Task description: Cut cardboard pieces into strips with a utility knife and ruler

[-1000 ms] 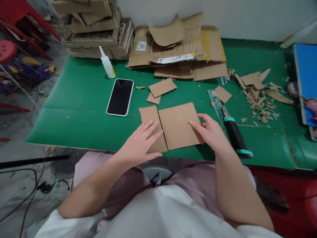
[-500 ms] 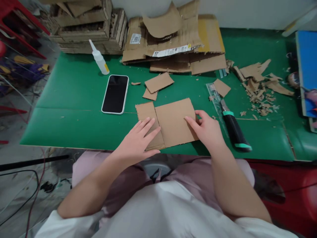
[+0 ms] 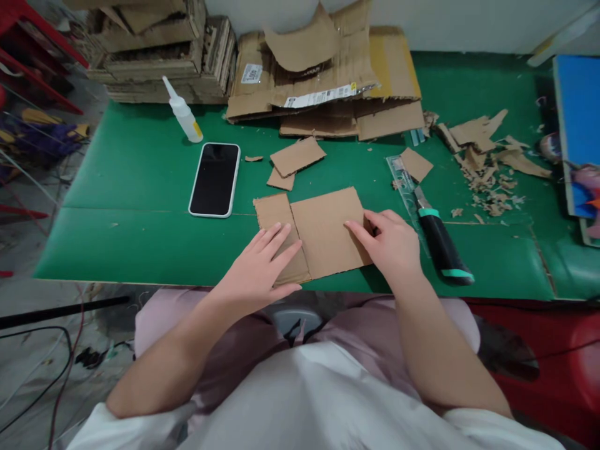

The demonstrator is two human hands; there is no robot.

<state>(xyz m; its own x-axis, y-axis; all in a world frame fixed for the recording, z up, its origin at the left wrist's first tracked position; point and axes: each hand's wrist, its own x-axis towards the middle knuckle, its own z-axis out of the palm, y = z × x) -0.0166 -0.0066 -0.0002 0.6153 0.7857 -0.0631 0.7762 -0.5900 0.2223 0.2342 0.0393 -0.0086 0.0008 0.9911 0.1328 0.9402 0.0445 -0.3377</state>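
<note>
Wide panel (image 3: 323, 237) has closed its gap to the narrow strip (image 3: 275, 210), near side of green table (image 3: 135, 237); my left hand (image 3: 257, 269) spreads flat on strip, right hand (image 3: 392, 244) pinches panel's right edge; best push square, seam even

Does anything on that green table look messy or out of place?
Yes: torn cardboard scraps lie strewn over the right side of the table, ragged and crumbled, unlike the flat panel at the right hand.
</note>
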